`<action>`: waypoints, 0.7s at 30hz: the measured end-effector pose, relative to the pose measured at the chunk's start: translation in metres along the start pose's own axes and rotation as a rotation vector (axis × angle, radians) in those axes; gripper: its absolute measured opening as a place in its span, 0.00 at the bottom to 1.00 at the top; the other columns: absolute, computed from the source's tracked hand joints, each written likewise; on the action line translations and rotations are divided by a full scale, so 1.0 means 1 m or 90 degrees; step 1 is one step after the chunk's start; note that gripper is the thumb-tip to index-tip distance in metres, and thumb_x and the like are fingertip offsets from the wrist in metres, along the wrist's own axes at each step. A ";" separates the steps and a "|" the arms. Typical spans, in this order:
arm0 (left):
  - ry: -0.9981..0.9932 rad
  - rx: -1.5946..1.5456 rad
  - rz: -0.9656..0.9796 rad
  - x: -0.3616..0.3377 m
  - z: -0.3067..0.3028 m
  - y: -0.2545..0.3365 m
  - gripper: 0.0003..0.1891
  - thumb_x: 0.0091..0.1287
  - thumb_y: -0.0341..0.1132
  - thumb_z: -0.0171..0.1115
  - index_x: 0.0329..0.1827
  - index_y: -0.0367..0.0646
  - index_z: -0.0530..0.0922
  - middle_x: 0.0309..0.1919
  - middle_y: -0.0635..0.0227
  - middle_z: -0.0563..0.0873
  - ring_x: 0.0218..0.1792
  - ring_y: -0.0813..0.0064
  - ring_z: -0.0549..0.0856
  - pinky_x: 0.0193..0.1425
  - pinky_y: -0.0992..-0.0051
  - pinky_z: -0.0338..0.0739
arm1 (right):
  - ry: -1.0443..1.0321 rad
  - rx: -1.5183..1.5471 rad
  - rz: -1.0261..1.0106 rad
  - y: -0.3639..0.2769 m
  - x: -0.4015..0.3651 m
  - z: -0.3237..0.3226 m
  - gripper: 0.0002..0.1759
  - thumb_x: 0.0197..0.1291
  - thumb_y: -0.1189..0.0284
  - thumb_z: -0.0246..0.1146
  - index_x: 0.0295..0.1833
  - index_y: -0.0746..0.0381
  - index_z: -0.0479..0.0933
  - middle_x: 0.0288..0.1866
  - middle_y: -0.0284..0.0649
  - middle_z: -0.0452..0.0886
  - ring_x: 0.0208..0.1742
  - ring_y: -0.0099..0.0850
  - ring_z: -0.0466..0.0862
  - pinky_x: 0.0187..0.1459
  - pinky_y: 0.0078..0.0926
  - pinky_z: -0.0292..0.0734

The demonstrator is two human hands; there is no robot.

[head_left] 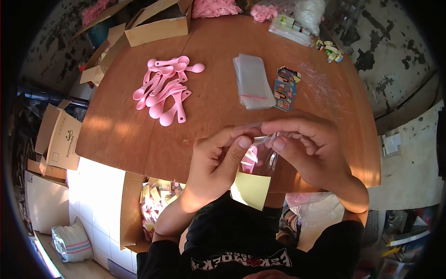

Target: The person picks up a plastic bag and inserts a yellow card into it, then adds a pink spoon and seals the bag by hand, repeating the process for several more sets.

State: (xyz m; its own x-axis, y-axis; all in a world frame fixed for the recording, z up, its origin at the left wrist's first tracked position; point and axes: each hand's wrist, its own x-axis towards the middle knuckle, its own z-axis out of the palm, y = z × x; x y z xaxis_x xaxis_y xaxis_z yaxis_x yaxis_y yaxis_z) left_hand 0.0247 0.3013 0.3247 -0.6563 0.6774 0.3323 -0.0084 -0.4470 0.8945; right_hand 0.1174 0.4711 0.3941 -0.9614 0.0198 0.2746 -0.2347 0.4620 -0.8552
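Head camera view, looking down at a round brown table [121, 135]. At its near edge, the left hand [218, 158] and right hand [311, 149] each pinch the top of a clear plastic sleeve [265, 160] between thumb and fingers, closed on it from either side. Inside the sleeve are a pink spoon [249, 162] and, lower down, a yellow card [251, 189]. The mouth seems to be getting worked; doing this well likely means holding both edges level and taut so the contents sit flat. Farther back lie a pile of pink spoons [165, 90], a stack of empty sleeves [253, 81] and printed cards [285, 88] just beside it. A cardboard box [160, 21] sits at the far edge, contents hidden. A floor box [130, 209] holds small colourful packets.
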 end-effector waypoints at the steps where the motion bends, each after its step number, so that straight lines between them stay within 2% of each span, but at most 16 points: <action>1: 0.023 0.061 -0.029 -0.001 0.000 0.002 0.12 0.74 0.27 0.55 0.55 0.30 0.78 0.37 0.66 0.87 0.37 0.85 0.80 0.42 0.83 0.75 | -0.010 -0.047 -0.023 0.000 0.001 0.001 0.12 0.64 0.80 0.61 0.52 0.73 0.78 0.56 0.51 0.80 0.50 0.31 0.84 0.52 0.27 0.80; 2: 0.026 0.138 0.035 -0.001 -0.003 -0.006 0.10 0.73 0.26 0.56 0.50 0.31 0.82 0.30 0.68 0.86 0.31 0.87 0.79 0.36 0.84 0.74 | 0.012 -0.123 -0.028 -0.008 0.001 0.001 0.11 0.60 0.81 0.65 0.49 0.70 0.81 0.53 0.47 0.80 0.45 0.30 0.84 0.48 0.27 0.80; 3: 0.025 0.138 0.031 -0.003 -0.002 -0.004 0.10 0.73 0.26 0.56 0.50 0.31 0.82 0.30 0.68 0.86 0.31 0.87 0.79 0.36 0.84 0.74 | 0.013 -0.122 -0.025 -0.006 0.001 0.003 0.11 0.60 0.81 0.65 0.49 0.70 0.81 0.53 0.47 0.80 0.45 0.30 0.84 0.48 0.27 0.80; 5: -0.012 0.273 -0.015 -0.005 0.001 0.006 0.10 0.72 0.25 0.56 0.51 0.33 0.82 0.25 0.69 0.84 0.26 0.88 0.77 0.30 0.83 0.72 | 0.027 -0.316 -0.170 -0.001 0.004 0.003 0.10 0.55 0.81 0.68 0.44 0.66 0.83 0.43 0.41 0.79 0.41 0.30 0.82 0.44 0.26 0.79; 6: -0.021 0.295 -0.034 -0.006 0.002 0.010 0.10 0.70 0.25 0.59 0.51 0.34 0.82 0.23 0.64 0.84 0.24 0.87 0.78 0.28 0.81 0.72 | 0.046 -0.350 -0.189 -0.001 0.006 0.006 0.10 0.51 0.81 0.70 0.41 0.65 0.84 0.37 0.38 0.76 0.39 0.32 0.79 0.40 0.26 0.77; 7: -0.024 0.295 -0.035 -0.007 0.002 0.011 0.10 0.70 0.25 0.59 0.51 0.34 0.82 0.23 0.64 0.84 0.24 0.87 0.78 0.28 0.81 0.72 | 0.048 -0.350 -0.188 0.000 0.007 0.005 0.10 0.51 0.81 0.70 0.41 0.65 0.84 0.37 0.38 0.76 0.39 0.32 0.79 0.40 0.26 0.77; 9: -0.039 0.381 -0.023 -0.007 0.002 0.011 0.09 0.68 0.26 0.60 0.49 0.34 0.82 0.25 0.59 0.84 0.22 0.75 0.83 0.28 0.75 0.75 | 0.011 -0.417 -0.257 0.002 0.009 0.003 0.09 0.50 0.80 0.70 0.39 0.65 0.83 0.37 0.38 0.76 0.36 0.33 0.77 0.36 0.28 0.75; 10: -0.040 0.382 -0.024 -0.007 0.002 0.013 0.09 0.68 0.26 0.60 0.49 0.34 0.82 0.25 0.59 0.84 0.22 0.75 0.83 0.28 0.75 0.75 | 0.012 -0.416 -0.256 0.001 0.009 0.002 0.09 0.50 0.80 0.70 0.39 0.65 0.83 0.37 0.38 0.76 0.36 0.33 0.77 0.36 0.28 0.75; 12: -0.098 0.459 0.027 -0.004 0.002 0.017 0.09 0.67 0.23 0.60 0.48 0.31 0.82 0.23 0.60 0.84 0.20 0.83 0.77 0.25 0.81 0.71 | -0.061 -0.535 -0.268 -0.002 0.008 0.001 0.07 0.47 0.79 0.69 0.35 0.65 0.81 0.35 0.38 0.75 0.34 0.35 0.76 0.34 0.31 0.74; 13: -0.100 0.460 0.026 -0.004 0.001 0.015 0.09 0.67 0.23 0.60 0.48 0.31 0.82 0.23 0.60 0.84 0.20 0.83 0.77 0.25 0.81 0.71 | -0.060 -0.534 -0.267 -0.003 0.007 0.003 0.07 0.47 0.79 0.69 0.35 0.65 0.81 0.35 0.38 0.75 0.34 0.35 0.76 0.34 0.31 0.74; 15: -0.161 0.514 0.122 -0.004 -0.001 0.010 0.09 0.65 0.23 0.61 0.46 0.33 0.82 0.22 0.56 0.83 0.18 0.77 0.80 0.24 0.78 0.72 | -0.063 -0.544 -0.233 -0.005 0.003 0.007 0.06 0.45 0.79 0.68 0.31 0.64 0.79 0.33 0.37 0.75 0.34 0.35 0.76 0.34 0.33 0.75; 19: -0.200 0.473 0.093 -0.008 0.001 0.013 0.10 0.65 0.23 0.61 0.47 0.34 0.83 0.24 0.54 0.85 0.19 0.75 0.83 0.25 0.76 0.74 | -0.044 -0.465 -0.212 -0.004 0.004 0.000 0.05 0.44 0.82 0.65 0.28 0.64 0.77 0.31 0.38 0.74 0.33 0.33 0.76 0.33 0.30 0.74; 21: -0.155 0.407 0.069 -0.011 0.003 0.013 0.11 0.65 0.23 0.61 0.49 0.34 0.83 0.25 0.54 0.86 0.22 0.73 0.86 0.25 0.76 0.75 | -0.076 -0.214 -0.040 -0.007 0.002 -0.011 0.05 0.44 0.84 0.63 0.28 0.63 0.76 0.30 0.38 0.74 0.34 0.28 0.77 0.32 0.26 0.72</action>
State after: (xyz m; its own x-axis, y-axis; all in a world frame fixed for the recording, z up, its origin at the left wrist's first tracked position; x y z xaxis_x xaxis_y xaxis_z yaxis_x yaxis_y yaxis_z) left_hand 0.0336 0.2900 0.3332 -0.4391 0.7937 0.4210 0.5434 -0.1386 0.8280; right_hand 0.1188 0.4776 0.4054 -0.9611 -0.1132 0.2520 -0.2532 0.7255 -0.6399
